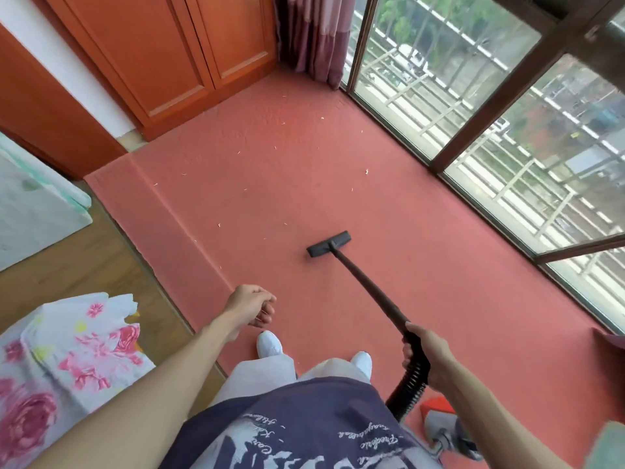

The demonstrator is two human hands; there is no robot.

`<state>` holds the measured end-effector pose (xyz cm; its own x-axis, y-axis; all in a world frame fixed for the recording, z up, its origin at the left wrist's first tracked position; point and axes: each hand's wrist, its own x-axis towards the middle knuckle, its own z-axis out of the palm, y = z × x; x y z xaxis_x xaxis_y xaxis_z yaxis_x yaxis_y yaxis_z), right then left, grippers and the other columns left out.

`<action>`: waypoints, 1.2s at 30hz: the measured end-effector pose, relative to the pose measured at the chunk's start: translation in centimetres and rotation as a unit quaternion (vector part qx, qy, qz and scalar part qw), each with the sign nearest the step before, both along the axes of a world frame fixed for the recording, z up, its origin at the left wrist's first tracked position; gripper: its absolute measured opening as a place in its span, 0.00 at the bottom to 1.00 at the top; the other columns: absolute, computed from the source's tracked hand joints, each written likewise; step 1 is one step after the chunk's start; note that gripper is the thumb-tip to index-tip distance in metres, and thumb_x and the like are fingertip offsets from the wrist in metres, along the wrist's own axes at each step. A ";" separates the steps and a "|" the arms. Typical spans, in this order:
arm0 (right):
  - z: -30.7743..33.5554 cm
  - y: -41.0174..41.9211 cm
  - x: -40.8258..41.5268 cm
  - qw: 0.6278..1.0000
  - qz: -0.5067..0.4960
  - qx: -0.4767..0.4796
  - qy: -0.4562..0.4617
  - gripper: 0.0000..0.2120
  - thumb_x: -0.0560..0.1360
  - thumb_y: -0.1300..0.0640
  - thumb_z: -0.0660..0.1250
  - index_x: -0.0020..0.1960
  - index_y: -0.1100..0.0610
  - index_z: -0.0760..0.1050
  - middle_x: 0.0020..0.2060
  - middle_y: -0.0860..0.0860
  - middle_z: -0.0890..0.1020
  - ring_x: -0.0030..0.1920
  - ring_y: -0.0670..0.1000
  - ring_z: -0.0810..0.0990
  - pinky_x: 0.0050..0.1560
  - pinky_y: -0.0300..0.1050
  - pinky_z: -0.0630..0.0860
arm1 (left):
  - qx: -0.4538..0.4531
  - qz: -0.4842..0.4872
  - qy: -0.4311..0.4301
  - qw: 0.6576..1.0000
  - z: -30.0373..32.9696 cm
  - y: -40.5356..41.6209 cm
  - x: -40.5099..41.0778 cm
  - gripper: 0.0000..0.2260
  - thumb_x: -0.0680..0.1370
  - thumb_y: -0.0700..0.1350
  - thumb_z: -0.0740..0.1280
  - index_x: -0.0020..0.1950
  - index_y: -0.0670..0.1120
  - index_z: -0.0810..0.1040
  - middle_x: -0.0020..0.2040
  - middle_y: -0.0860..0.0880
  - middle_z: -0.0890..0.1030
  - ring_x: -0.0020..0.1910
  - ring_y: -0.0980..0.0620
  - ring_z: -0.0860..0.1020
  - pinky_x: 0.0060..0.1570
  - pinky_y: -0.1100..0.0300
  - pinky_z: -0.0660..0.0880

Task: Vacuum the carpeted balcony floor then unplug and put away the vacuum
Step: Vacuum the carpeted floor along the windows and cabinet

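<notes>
My right hand (429,353) grips the black handle of the vacuum wand (367,282), where the ribbed hose (407,389) joins it. The wand slants forward to the flat dark floor head (328,244), which lies on the red carpet (270,157) in the middle of the balcony. Small pale scraps (366,171) are scattered on the carpet beyond the head. The grey and red vacuum body (446,431) stands behind my right arm at the lower right. My left hand (252,305) hangs in front of me with loosely curled fingers and holds nothing.
Floor-to-ceiling windows (507,140) run along the right side. A wooden cabinet (176,55) and a purple curtain (314,35) close the far end. At the left a step drops to wood flooring (84,262), with floral bedding (67,360) there.
</notes>
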<state>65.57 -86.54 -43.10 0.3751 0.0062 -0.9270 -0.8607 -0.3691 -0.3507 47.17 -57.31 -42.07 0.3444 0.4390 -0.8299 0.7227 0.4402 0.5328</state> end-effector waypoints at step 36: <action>1.5 15.8 -3.8 0.899 -0.368 0.213 0.102 0.09 0.75 0.56 0.63 0.39 0.57 0.66 0.27 0.50 0.66 0.20 0.47 0.68 0.22 0.38 0.69 | -0.070 -0.159 -0.044 0.984 -0.3 2.0 8.5 0.08 0.79 0.37 0.60 0.47 0.38 0.79 0.33 0.43 0.78 0.26 0.49 0.76 0.28 0.60 0.77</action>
